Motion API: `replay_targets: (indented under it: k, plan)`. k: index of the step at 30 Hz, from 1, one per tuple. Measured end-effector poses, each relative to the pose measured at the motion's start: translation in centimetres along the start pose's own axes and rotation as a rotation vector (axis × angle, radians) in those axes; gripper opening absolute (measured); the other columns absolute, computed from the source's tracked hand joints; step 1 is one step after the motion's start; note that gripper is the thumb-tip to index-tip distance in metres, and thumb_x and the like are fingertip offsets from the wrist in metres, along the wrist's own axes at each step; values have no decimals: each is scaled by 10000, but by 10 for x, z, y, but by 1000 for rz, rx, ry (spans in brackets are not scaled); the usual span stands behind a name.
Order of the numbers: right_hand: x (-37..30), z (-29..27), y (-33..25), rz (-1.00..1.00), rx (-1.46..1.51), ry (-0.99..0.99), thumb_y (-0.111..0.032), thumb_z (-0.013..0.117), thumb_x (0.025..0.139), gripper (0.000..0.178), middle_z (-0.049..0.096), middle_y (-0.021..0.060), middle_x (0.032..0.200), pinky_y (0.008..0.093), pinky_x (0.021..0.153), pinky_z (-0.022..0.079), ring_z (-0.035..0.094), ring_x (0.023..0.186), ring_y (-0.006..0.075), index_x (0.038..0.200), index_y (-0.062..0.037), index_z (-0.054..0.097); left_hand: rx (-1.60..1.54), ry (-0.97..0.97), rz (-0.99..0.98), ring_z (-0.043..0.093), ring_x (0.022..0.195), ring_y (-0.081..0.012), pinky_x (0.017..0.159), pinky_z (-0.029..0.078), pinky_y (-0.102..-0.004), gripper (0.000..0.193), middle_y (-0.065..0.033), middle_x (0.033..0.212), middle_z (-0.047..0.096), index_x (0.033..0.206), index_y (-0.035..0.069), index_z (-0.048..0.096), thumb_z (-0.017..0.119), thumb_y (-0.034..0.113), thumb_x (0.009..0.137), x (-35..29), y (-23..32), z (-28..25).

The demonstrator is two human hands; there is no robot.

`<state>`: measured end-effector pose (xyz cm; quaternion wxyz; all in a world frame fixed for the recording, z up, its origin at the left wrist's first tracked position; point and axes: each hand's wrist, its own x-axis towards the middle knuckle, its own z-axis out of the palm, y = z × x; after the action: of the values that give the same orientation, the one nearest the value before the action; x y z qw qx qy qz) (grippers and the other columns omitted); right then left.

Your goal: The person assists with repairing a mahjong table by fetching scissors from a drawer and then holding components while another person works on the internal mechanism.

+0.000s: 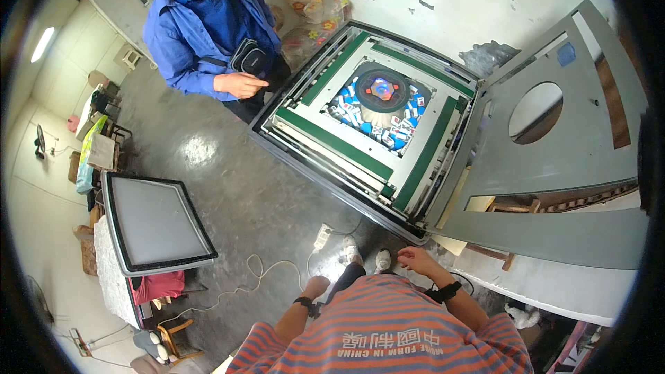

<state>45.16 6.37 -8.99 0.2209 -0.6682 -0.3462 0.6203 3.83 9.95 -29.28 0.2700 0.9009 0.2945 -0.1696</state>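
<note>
Head view: my left hand (318, 285) hangs low beside my hip, loosely curled, holding nothing that I can make out. My right hand (415, 259) is raised toward the near corner of the opened mahjong table (360, 107), fingers partly spread, not touching it. The table's hinged grey top panel (554, 159) stands tilted open at right. Blue and white tiles (398, 130) lie around the centre dial. A power strip (322, 236) lies on the floor just beside my shoes. A second person in blue (208, 21) stands at the far side.
</note>
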Motion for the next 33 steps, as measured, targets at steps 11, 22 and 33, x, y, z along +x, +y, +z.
replay_targets:
  k: [11,22,33]
  plan:
    - [2,-5,19,-78,-60,-28,-207,622,868,340,658,87,932,280,656,502,636,788,154,1137,-3,580,-557,6,-622,652,772,-345,664,517,-444,90,-141,829,672,771,69,654,590,131,761,-16,48,-18]
    - [-1,-9,28,51,-29,-61,-215,623,869,341,656,102,939,296,644,518,643,782,172,1125,6,589,-513,163,-495,660,799,-329,659,514,-449,148,-134,842,672,797,69,665,686,198,727,-30,41,24]
    - [6,-14,62,198,27,-40,-197,605,878,328,652,110,925,307,642,541,659,764,199,1132,8,583,-683,120,-585,681,716,-162,585,545,-296,320,-94,816,694,950,-3,667,574,269,809,-32,32,59]
